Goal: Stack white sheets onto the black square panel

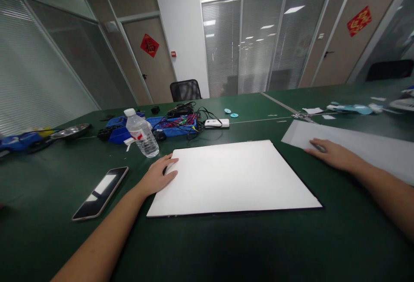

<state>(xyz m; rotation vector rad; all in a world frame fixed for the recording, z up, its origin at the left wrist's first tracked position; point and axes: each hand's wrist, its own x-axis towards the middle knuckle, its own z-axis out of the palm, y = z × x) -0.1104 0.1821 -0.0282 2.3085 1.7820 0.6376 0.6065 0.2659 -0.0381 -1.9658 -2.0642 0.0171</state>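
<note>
A large white board (233, 178) with a thin dark edge lies flat on the green table (207, 247) in front of me. My left hand (158, 176) rests on the board's left edge, fingers loosely curled over it. My right hand (328, 152) lies flat, fingers stretched out, on the near corner of a pale grey sheet (362, 148) to the right of the board. Neither hand grips anything.
A smartphone (101, 192) lies face up at the left. A plastic water bottle (142, 133) stands behind my left hand. Blue trays with tangled cables (177, 122), a white device (216, 123), metal dishes (69, 132) and paper scraps (349, 108) sit further back. A black chair (185, 89) stands beyond the table.
</note>
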